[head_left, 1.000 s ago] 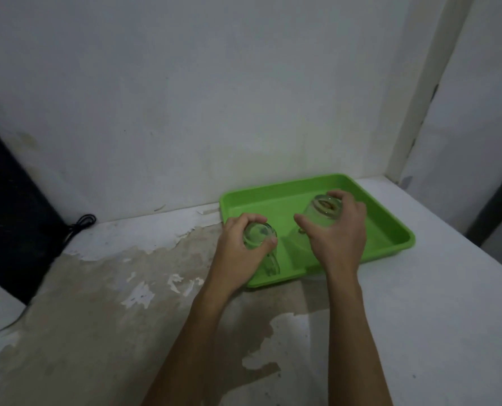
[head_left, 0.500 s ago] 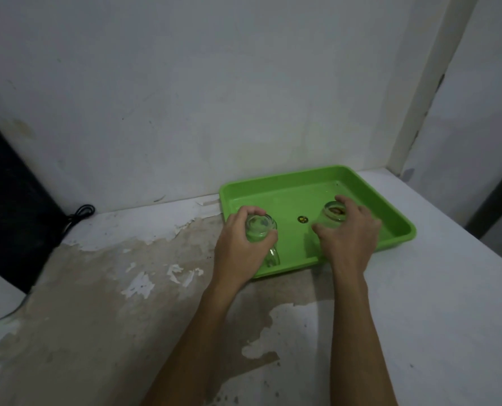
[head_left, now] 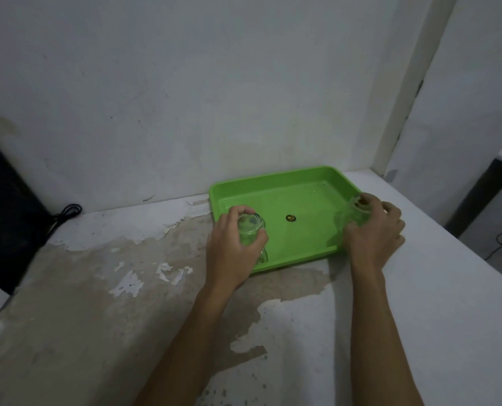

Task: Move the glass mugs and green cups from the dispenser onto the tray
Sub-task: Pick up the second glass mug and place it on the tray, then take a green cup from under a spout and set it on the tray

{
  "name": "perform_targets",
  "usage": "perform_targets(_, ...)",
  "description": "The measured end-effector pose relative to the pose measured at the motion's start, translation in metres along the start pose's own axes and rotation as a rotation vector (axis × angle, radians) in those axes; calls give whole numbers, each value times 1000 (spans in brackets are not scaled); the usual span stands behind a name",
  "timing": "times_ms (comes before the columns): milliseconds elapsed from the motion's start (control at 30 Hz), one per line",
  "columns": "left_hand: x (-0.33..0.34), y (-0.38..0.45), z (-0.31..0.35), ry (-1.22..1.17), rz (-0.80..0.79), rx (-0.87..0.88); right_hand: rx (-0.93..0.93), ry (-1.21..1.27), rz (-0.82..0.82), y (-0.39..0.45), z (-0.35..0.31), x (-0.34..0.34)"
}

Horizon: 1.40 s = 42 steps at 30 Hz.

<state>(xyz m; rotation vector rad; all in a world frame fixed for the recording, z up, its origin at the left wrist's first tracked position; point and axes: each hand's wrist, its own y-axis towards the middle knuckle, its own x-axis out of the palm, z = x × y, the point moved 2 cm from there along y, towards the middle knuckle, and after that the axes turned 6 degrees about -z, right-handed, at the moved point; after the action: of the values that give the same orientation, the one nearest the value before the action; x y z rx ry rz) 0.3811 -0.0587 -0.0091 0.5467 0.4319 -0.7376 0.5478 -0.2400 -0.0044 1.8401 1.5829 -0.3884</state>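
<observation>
**A:** Where are your mugs at this moment?

**B:** Your left hand (head_left: 234, 249) is wrapped around a clear glass mug (head_left: 251, 230), turned mouth-down, at the near left corner of the shallow bright-green plastic tray (head_left: 273, 183). Your right hand (head_left: 372, 234) is closed round a second clear glass mug (head_left: 358, 209), also inverted, at the tray's right edge. Whether either rim already touches the tray floor, you cannot tell from here. The dispenser and the green cups are not in view.

**A:** How will the mugs handle?

**B:** Judge them stiff, fairly heavy for their size, smooth and brittle. Glass on hard plastic likely slides, and a knock against the tray wall could chip a rim.

**A:** So where do you hold?

**B:** Where you hold now: fingers and thumb round the barrel, just below the upturned base. The wall is thickest near the base, so you can squeeze firmly there. Avoid pinching the thin rim.

**A:** Anything to watch?

**B:** The right mug sits very close to the tray's raised lip; set it fully inside the flat floor. The small dark round sticker (head_left: 290, 218) at the tray's middle marks free space between the two mugs.
</observation>
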Motion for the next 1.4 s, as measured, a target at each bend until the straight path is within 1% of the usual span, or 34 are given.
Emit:
perform_targets(233,1,-2,-2,-14,-16,12,-18,33,36,-9,-3,-1)
perform_targets(333,-2,-3,-4,-66,-49,19,-42,57,68,-17,-7,-4)
perform_targets(433,-17,-3,-10,-144,-98,41,-174,159,100,-31,-24,-7)
perform_targets(600,-62,-16,-20,-211,-18,87,-396,379,-127,-77,-82,11)
perform_targets(733,-111,-40,-28,-162,33,66,-472,531,-320,-123,-129,41)
perform_targets(767,-129,-47,-35,-150,33,45,-495,531,-359,-141,-144,49)
perform_targets(800,-152,-57,-44,-89,67,35,-493,539,-402,-161,-160,61)
perform_targets(833,-158,-59,-49,-96,92,12,-530,518,-440,-165,-163,65)
perform_targets(867,-254,-113,-98,-31,299,-125,-612,616,-663,-260,-228,112)
perform_targets(900,-277,-126,-113,5,358,-145,-624,583,-737,-288,-241,126)
perform_targets(967,-289,-135,-128,10,404,-132,-576,604,-782,-299,-246,130)
perform_targets(1000,-289,-138,-131,20,423,-158,-582,599,-783,-302,-246,131)
perform_targets(1033,-301,-146,-144,32,497,-179,-589,608,-844,-316,-253,144)
perform_targets(1100,-309,-147,-148,70,648,-167,-589,598,-902,-321,-251,150)
perform_targets(1200,-318,-151,-157,172,884,-208,-559,611,-937,-327,-252,153)
perform_targets(1267,-319,-150,-158,185,1012,-253,-540,620,-964,-326,-250,152)
perform_targets(1333,-319,-147,-168,161,1055,-294,-528,617,-982,-327,-248,152)
perform_targets(1400,-317,-142,-175,104,1013,-306,-511,628,-990,-327,-247,148)
